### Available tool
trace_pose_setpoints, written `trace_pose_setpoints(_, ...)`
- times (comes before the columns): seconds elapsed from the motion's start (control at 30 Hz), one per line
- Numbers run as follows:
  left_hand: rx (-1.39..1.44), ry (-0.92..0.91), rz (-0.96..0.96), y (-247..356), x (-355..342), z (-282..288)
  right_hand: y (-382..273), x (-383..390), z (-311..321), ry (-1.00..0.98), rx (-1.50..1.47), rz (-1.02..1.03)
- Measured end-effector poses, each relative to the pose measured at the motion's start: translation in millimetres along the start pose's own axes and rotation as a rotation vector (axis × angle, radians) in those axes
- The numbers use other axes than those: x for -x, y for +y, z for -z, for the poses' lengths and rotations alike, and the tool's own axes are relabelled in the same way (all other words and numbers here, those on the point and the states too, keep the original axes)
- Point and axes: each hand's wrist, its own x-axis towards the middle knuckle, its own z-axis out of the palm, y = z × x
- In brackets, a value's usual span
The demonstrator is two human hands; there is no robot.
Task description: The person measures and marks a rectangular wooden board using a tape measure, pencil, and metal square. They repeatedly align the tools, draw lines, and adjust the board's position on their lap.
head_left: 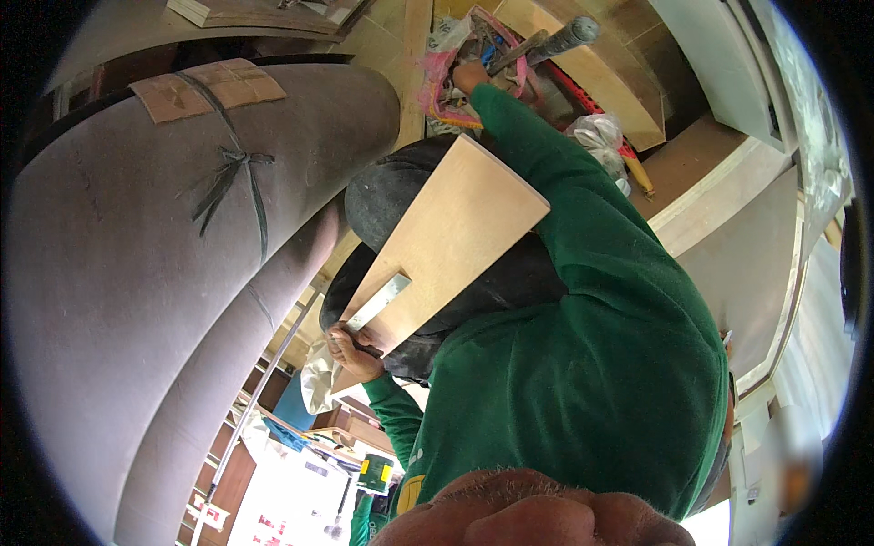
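Note:
A long pale wooden board slants across my lap and dark-trousered knees. My left hand grips its lower left end, with the thumb over the face. A short, flat silvery metal strip lies on the board, its near end against the fingers of that hand. Stretched far forward, my right hand reaches into a pink-edged bag full of tools and loose items. Its fingers are hidden among the contents, so what they touch cannot be made out.
A thick grey handle sticks up from the bag. A red-and-yellow tool and a crumpled plastic bag lie right of it. Large grey padded rolls, tied with a dark strap over cardboard, fill the left. Pale panels stand right.

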Motion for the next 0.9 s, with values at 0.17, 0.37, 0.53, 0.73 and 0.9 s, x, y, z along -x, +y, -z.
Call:
trace_pose_setpoints(0.17,0.027,0.198,0.073,5.6,58.0,-4.7,-117.0,40.1,-71.6,-0.376,-0.030,0.137)
trace_pose_setpoints(0.37,-0.105,0.053,0.022,21.8,-4.0,-19.1,9.4,-28.7,-70.8,0.013,0.165,-0.099)
trace_pose_setpoints(0.53,-0.097,0.228,0.105,22.3,33.2,-27.8,-19.6,-17.9,-18.5,-0.332,0.781,0.370)
trace_pose_setpoints(0.73,-0.111,0.145,0.142,8.3,24.9,2.0,8.9,-18.4,-43.0,-0.221,0.485,0.241)
trace_pose_setpoints(0.9,-0.238,0.254,0.181,22.4,21.3,-26.3,-8.0,-16.2,-54.7,-0.173,0.386,0.201)
